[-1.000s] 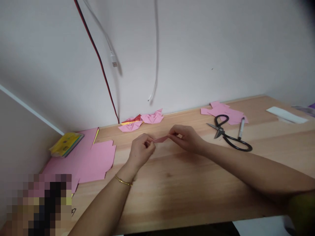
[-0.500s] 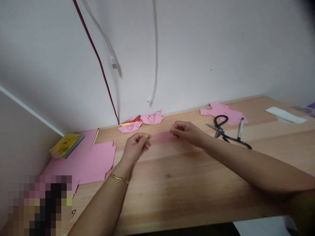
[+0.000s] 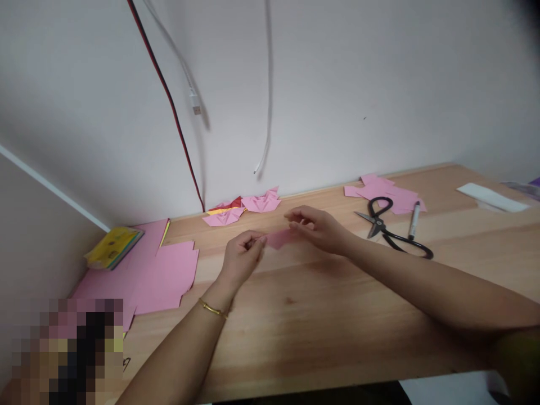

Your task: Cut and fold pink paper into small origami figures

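Observation:
A small piece of pink paper (image 3: 278,239) is held over the wooden table between my two hands. My left hand (image 3: 244,256), with a gold bangle at the wrist, pinches its left end between thumb and fingers. At the right end is my right hand (image 3: 317,229), its index finger lifted apart from the thumb; whether another finger touches the paper is hard to see. Beyond the hands, folded pink paper shapes (image 3: 261,202) lie against the wall, one with red and yellow parts.
Open black-handled scissors (image 3: 378,225) and a marker (image 3: 414,220) lie right of my hands, before cut pink papers (image 3: 390,194). Larger pink sheets (image 3: 164,278) and a yellow packet (image 3: 113,247) are on the left. A white strip (image 3: 491,197) lies far right. Cables (image 3: 269,84) hang along the wall.
My left hand has moved slightly right, toward my right hand. The right hand's index finger and thumb, earlier pinched on the paper, have parted. The paper now looks tilted or bent.

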Demonstrator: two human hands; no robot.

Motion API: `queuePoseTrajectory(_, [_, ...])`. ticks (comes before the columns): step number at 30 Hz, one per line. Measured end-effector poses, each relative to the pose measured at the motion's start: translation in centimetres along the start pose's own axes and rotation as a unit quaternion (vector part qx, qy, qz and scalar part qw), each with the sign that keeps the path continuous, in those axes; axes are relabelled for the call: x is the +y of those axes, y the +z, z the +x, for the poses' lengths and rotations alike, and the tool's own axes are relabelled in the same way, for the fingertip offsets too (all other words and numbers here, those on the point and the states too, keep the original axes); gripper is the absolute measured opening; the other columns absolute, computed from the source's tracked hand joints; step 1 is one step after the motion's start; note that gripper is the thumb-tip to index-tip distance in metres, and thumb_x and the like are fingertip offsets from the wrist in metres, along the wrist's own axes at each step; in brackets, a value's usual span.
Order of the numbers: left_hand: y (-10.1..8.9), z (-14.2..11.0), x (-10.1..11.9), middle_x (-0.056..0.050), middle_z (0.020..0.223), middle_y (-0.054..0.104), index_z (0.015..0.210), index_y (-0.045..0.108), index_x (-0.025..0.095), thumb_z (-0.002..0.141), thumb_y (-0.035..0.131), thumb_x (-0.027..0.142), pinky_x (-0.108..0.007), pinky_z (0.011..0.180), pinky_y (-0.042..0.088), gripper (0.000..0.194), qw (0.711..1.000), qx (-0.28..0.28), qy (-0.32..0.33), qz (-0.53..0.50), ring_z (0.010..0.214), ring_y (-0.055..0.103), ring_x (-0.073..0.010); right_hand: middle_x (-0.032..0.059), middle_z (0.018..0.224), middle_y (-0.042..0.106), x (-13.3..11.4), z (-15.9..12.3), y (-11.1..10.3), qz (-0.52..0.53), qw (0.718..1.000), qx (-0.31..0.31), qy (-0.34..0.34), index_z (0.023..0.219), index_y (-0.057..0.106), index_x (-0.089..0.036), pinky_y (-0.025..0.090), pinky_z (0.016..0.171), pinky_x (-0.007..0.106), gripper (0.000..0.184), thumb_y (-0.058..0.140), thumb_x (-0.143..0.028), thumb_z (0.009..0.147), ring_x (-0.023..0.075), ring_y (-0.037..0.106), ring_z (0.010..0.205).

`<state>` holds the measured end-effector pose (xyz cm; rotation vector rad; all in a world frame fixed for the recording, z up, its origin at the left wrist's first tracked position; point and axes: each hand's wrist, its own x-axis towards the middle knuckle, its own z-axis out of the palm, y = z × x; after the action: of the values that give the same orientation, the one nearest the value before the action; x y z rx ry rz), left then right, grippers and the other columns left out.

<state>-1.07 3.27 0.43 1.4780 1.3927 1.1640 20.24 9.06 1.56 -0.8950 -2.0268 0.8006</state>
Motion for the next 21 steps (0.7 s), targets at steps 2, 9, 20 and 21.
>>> queuePoseTrajectory(2, [0.1,-0.3,0.7,0.001,0.057,0.056,0.077,0.067,0.017,0.080,0.059,0.033,-0.022,0.050,0.035,0.018,0.995,0.008,0.051,0.085,0.051,0.046,-0.0092,0.0094,0.098,0.066,-0.7,-0.2,0.2,-0.049,0.996,-0.003,-0.071,0.101,0.062,-0.018,0.046,0.077,0.033,0.022,0.057,-0.027,0.082,0.0191,0.060,0.088])
queuePoseTrajectory(9, [1.0,-1.1,2.1,-0.003,0.073,0.064,0.084,0.069,0.021,0.085,0.052,0.026,-0.024,0.061,0.039,0.017,0.967,-0.031,0.189,0.168,0.064,0.053,-0.0131,0.0060,0.079,0.067,-2.2,-0.7,1.0,-0.083,0.987,-0.051,-0.126,0.083,0.067,-0.019,0.045,0.067,0.029,0.012,0.058,-0.027,0.081,0.0163,0.059,0.073])
queuePoseTrajectory(20, [0.1,-0.8,2.1,0.001,0.059,0.055,0.068,0.063,0.018,0.082,0.057,0.029,-0.022,0.055,0.035,0.018,0.982,-0.023,0.110,0.149,0.057,0.048,-0.0111,0.0010,0.064,0.059,-1.8,-0.2,0.0,-0.106,0.993,-0.030,-0.044,0.062,0.055,-0.016,0.037,0.059,0.023,0.007,0.056,-0.010,0.064,0.0124,0.052,0.062])
queuePoseTrajectory(21, [-0.1,-0.8,2.0,0.001,0.057,0.054,0.067,0.062,0.017,0.081,0.058,0.030,-0.022,0.053,0.035,0.019,0.988,-0.023,0.087,0.129,0.054,0.047,-0.0104,0.0012,0.066,0.059,-1.6,-0.1,-0.3,-0.106,0.993,-0.032,-0.032,0.063,0.055,-0.016,0.038,0.060,0.023,0.008,0.055,-0.008,0.063,0.0126,0.053,0.063])
